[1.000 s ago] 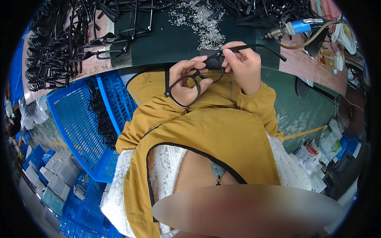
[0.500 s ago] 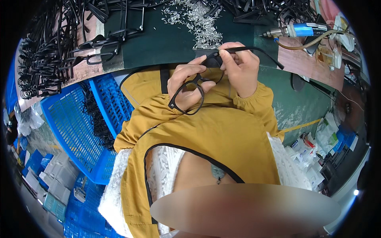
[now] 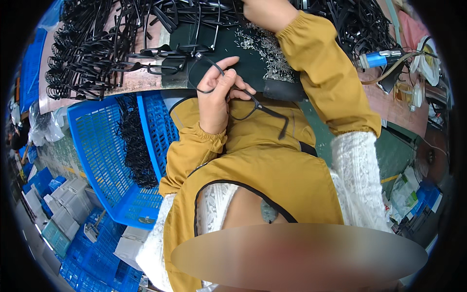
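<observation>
My left hand (image 3: 213, 104), thumb and fingers closed, grips a black eyeglass frame (image 3: 273, 114) at the table's front edge. One temple of the frame sticks out to the right, its tip bent down. Stretched away over the table, my right hand (image 3: 270, 14) is at the top edge of the view, by the heaps of black eyeglass parts (image 3: 362, 29). Its fingertips are cut off, so whether it holds anything is hidden. Between the hands lies a scatter of small silvery pieces (image 3: 275, 56) on the dark green mat (image 3: 228, 46).
Stacked black eyeglass frames (image 3: 80, 63) crowd the table's left side. A blue powered screwdriver (image 3: 375, 60) with a hose lies at the right. Left of my lap stands a blue basket (image 3: 90, 151) holding black parts (image 3: 138, 155). White boxes (image 3: 68, 204) stand on the floor.
My right hand has let go of the eyeglass frame and moved up and away across the table. The left hand has turned the frame and raised it toward the table edge.
</observation>
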A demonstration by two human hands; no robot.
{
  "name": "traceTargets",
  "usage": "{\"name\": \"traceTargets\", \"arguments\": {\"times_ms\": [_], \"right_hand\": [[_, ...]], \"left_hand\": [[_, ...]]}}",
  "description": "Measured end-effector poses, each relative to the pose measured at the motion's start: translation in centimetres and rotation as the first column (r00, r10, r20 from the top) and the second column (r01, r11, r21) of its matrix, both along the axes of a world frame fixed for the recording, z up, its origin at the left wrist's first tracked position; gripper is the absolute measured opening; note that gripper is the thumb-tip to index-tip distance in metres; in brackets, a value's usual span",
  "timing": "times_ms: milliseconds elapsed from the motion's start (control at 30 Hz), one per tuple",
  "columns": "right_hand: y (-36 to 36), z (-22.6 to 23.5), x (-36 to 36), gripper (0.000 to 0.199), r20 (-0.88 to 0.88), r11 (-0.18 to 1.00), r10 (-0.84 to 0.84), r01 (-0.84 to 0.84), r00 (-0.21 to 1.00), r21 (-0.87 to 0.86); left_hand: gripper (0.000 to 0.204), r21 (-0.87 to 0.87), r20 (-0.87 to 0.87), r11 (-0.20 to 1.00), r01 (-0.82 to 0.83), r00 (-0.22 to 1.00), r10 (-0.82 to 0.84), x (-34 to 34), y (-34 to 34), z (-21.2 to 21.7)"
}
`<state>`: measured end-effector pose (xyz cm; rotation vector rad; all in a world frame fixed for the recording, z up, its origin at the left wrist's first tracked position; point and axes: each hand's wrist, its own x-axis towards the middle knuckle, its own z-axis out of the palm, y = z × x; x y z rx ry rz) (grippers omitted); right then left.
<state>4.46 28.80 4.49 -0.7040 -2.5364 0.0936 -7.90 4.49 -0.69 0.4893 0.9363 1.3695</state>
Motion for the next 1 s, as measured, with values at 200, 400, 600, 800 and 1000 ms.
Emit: {"name": "traceTargets", "arguments": {"times_ms": [200,400,600,800,1000], "right_hand": [[-11.9,2.0,7.8,0.010,-0.388,0.880,-0.081,-0.117,0.918,-0.461],[-20.0,-2.8,13.1,0.011,-0.256,0.647,-0.510,0.170,0.821,-0.743],[-20.6,-5.9,13.0,0.013,-0.396,0.646,-0.484,0.013,0.780,-0.764],[-20.0,-5.7,12.1,0.012,-0.457,0.667,-0.453,-0.049,0.765,-0.743],[-17.8,-4.2,12.0,0.006,-0.326,0.801,-0.234,-0.009,0.916,-0.599]], "left_hand": [[0.052,-0.055,-0.073,0.998,-0.002,0.997,-0.002,0.2,0.3,0.9],[0.054,-0.241,0.089,0.863,0.444,0.895,-0.436,2.3,-0.5,1.6],[0.041,-0.319,0.246,0.728,0.607,0.794,-0.555,4.7,-1.2,1.1],[0.040,-0.352,0.233,0.719,0.599,0.800,-0.552,4.6,-1.1,0.9],[0.040,-0.349,0.176,0.706,0.616,0.783,-0.596,4.7,-0.5,1.8]]}}
